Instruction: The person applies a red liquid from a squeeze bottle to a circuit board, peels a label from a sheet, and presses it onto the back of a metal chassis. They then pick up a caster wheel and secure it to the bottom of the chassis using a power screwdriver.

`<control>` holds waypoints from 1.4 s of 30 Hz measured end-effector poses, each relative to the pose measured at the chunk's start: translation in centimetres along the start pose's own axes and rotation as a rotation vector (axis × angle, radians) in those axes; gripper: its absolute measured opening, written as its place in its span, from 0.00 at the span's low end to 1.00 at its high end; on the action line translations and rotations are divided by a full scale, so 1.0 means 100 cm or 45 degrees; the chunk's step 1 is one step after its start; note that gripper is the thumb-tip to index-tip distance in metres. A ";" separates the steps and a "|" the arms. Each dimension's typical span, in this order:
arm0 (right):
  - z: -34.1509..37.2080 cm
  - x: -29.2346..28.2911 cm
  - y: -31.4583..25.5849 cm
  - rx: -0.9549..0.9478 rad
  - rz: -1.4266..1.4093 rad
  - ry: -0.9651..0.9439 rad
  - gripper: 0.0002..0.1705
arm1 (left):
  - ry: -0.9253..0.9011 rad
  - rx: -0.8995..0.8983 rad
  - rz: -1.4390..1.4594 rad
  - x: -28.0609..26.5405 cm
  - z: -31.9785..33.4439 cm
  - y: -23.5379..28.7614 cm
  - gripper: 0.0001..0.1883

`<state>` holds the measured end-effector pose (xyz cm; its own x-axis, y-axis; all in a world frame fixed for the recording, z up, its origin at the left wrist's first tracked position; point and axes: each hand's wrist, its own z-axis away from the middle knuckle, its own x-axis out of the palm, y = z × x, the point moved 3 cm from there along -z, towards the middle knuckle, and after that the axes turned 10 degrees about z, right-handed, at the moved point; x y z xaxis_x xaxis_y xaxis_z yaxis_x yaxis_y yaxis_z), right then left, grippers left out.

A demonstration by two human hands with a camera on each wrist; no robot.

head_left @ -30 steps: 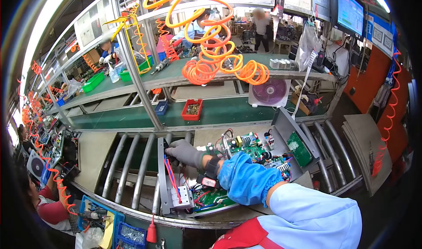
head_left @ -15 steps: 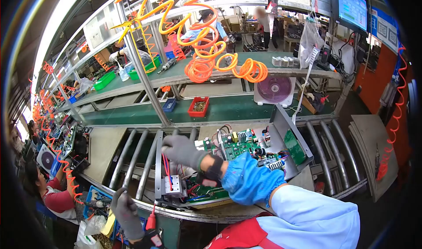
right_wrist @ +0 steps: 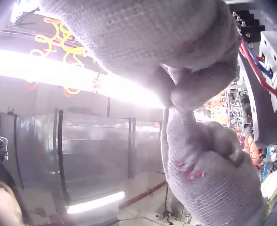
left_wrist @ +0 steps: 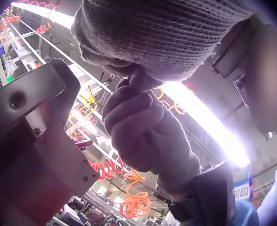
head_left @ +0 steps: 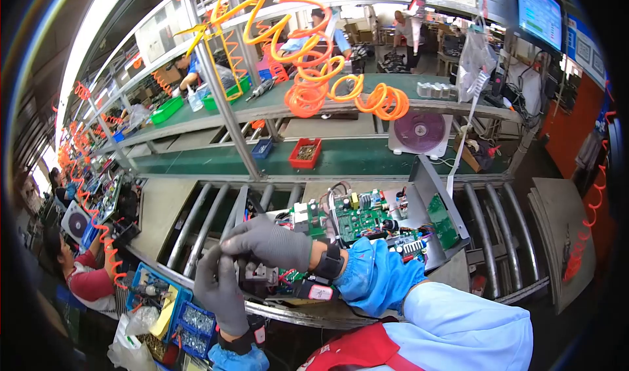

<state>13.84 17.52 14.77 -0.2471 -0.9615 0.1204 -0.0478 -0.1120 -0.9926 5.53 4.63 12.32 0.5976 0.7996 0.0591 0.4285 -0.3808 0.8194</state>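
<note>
In the head view my grey-gloved left hand point(head_left: 223, 295) and right hand point(head_left: 272, 241) meet at their fingertips, over the front left corner of an opened metal chassis. Curled fingers show on both hands in the wrist views, and I cannot tell whether something small sits between the fingertips. Beneath the right hand is a grey metal block point(head_left: 261, 273), partly covered. Green circuit boards point(head_left: 357, 221) with wires fill the chassis, and its grey side panel point(head_left: 438, 197) stands up at the right. Red and blue wires point(right_wrist: 258, 66) run to a white terminal block point(right_wrist: 276, 61) in the right wrist view.
Rollers point(head_left: 189, 227) flank the chassis. Blue bins point(head_left: 196, 330) of screws stand at lower left, near a seated person point(head_left: 98, 279). A red bin point(head_left: 303, 164) sits on the green shelf behind. Orange coiled hoses point(head_left: 308, 96) hang above.
My right hand has left the chassis's left panel and come down and left. The left hand has risen from the lower left beside the bins to meet it. The head view has shifted slightly.
</note>
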 end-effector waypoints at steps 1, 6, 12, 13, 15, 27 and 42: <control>-0.009 -0.007 0.009 -0.036 0.100 0.072 0.11 | -0.014 -0.069 0.042 0.004 -0.004 0.002 0.11; -0.054 -0.067 0.053 0.032 0.375 0.706 0.17 | 0.168 -0.540 0.194 -0.028 -0.014 -0.015 0.12; -0.074 -0.085 0.098 0.169 0.639 0.627 0.13 | 0.253 -0.917 0.893 -0.053 -0.010 -0.089 0.14; -0.078 -0.086 0.101 0.147 0.674 0.640 0.14 | 0.243 -0.945 0.947 -0.049 -0.008 -0.087 0.15; -0.082 -0.088 0.103 0.145 0.700 0.650 0.15 | 0.205 -0.999 0.983 -0.049 -0.005 -0.101 0.18; -0.086 -0.091 0.115 -0.158 0.915 0.837 0.18 | -0.001 -0.881 0.622 -0.016 -0.001 -0.071 0.20; -0.075 -0.080 0.096 0.205 0.436 0.689 0.19 | 0.060 -0.615 0.464 -0.018 0.000 -0.087 0.23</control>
<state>8.05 26.01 4.37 -0.6764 -0.6919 -0.2523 0.2550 0.1014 -0.9616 0.72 6.52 5.09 0.6127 0.6812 0.4008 -0.1608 -0.3891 0.9070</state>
